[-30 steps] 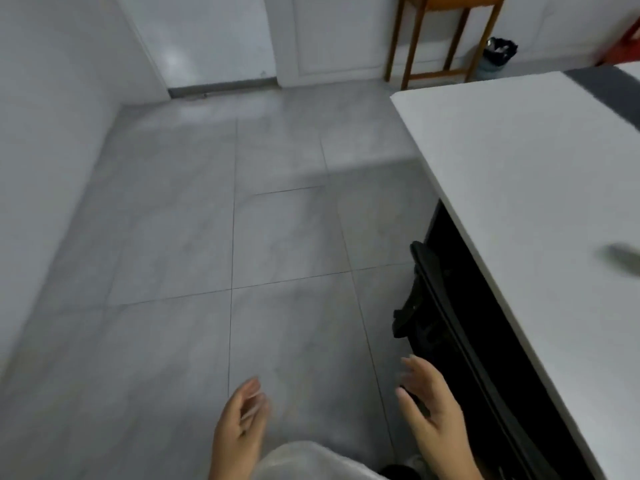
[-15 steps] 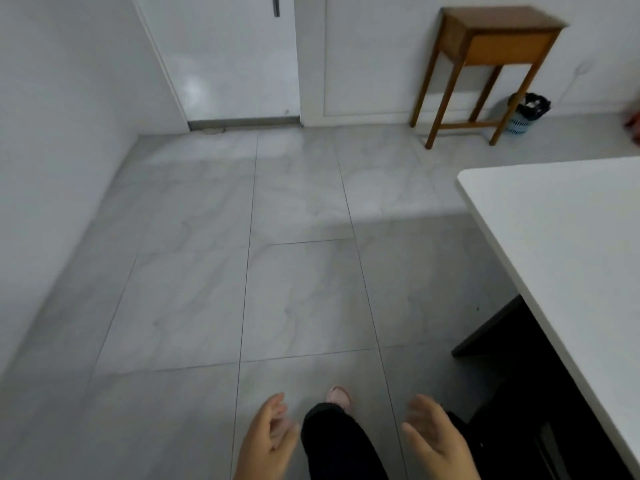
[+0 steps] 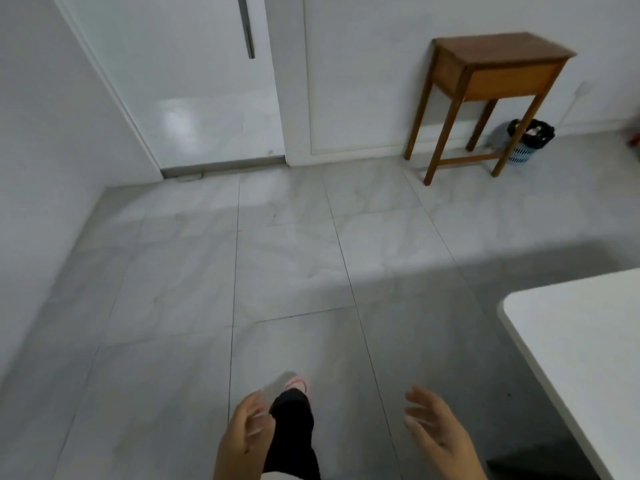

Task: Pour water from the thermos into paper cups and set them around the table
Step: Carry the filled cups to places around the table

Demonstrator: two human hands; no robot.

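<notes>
One head-worn view only, looking forward and steeply down from standing height across the tiled floor. The left hand sits close at 6 o'clock and the right hand close at 5. The white tabletop corner cuts in at 4 o'clock, while the door at 11 and the wooden side table at 1 stand far off by the wall.

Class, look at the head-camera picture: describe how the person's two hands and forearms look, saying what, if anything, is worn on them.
Both hands are bare: the left hand and the right hand show no gloves, and no rings or watch can be made out. The wrists and the short stretch of forearm in view carry no sleeves or bands. Motion blur softens the fingers, so finer details cannot be told.
</notes>
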